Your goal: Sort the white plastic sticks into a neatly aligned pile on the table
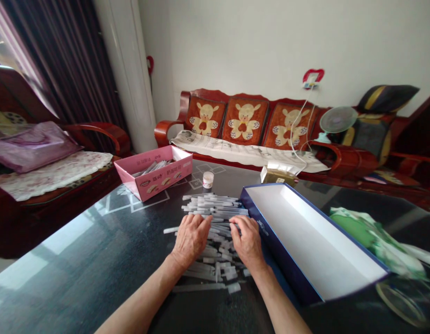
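Note:
A pile of slim, translucent white plastic sticks, pen-like with short caps or wider ends point(215, 202), lies across the dark glossy table. Over the pile's left side is my left hand point(193, 234), back up, fingers curled down and thumb pointing towards the other hand. My right hand point(248, 239) faces it at the pile's right side, with thumb and bent forefinger close together. Whatever either hand's fingers hold is hidden or blends into the sticks below. Several short pieces point(229, 272) lie loose at the near end of the pile.
A pink box point(155, 178) holding more sticks stands at the left. Beyond the pile is a small white cup point(208, 180). At the right are a long blue box with white inside point(312, 232), a tissue box point(279, 175) and a green-and-white bag point(375, 236).

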`<action>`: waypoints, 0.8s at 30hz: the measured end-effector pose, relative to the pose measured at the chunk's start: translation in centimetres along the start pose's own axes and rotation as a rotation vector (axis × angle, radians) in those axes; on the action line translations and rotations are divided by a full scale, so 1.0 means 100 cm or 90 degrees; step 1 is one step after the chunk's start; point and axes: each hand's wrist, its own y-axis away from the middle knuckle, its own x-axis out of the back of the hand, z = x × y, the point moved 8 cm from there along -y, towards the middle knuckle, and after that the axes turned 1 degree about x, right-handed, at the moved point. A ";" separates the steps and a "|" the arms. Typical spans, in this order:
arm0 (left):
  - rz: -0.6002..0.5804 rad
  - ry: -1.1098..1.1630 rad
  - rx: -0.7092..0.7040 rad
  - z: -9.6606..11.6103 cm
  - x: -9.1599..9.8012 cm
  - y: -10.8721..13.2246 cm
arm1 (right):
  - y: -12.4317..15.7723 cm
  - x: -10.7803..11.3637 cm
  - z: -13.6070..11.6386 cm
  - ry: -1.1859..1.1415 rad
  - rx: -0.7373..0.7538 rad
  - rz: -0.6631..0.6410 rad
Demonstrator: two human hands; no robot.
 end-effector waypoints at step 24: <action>0.110 0.859 0.375 -0.032 -0.003 -0.006 | 0.009 -0.027 0.032 -0.625 -0.425 0.002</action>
